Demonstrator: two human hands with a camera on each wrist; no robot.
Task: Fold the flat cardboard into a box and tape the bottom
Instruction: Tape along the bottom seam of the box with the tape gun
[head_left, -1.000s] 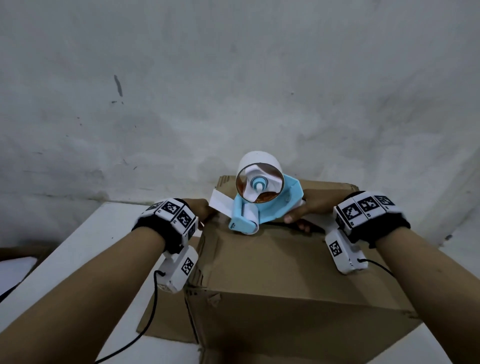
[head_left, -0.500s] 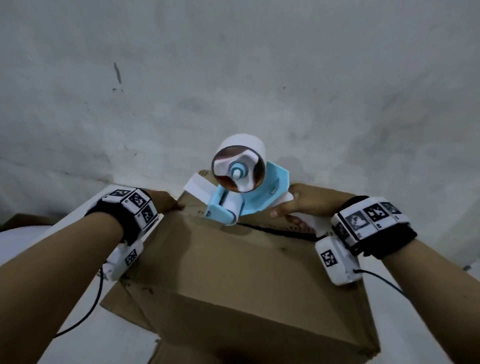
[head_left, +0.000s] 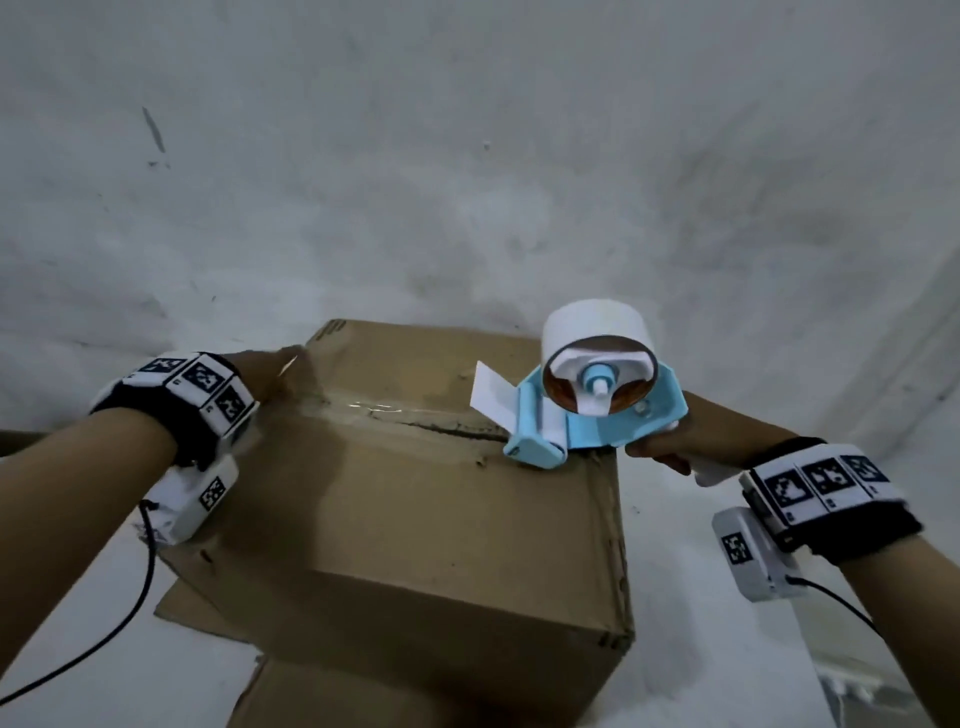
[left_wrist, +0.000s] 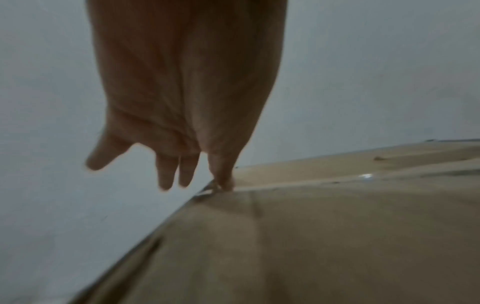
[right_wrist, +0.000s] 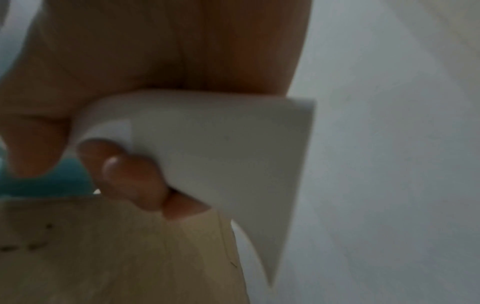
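A brown cardboard box (head_left: 415, 519) stands with its closed flaps up, a dark seam (head_left: 447, 428) running across the top. Clear tape (head_left: 379, 408) lies over the seam's left part. My left hand (head_left: 275, 374) presses the tape's end at the box's left edge; in the left wrist view one straight finger (left_wrist: 223, 181) touches the edge of the box (left_wrist: 337, 226), the others hang free. My right hand (head_left: 660, 452) grips the white handle (right_wrist: 221, 154) of the blue tape dispenser (head_left: 587, 415), whose nose sits on the seam near the right edge.
The box rests on a white table (head_left: 701, 649) against a grey wall (head_left: 467, 182). A loose lower flap (head_left: 192, 613) sticks out at the front left. Black cables (head_left: 104, 639) trail from both wrist cameras.
The dispenser has travelled right along the seam from the left part to near the right edge, leaving tape behind. My left hand has stayed at the left edge.
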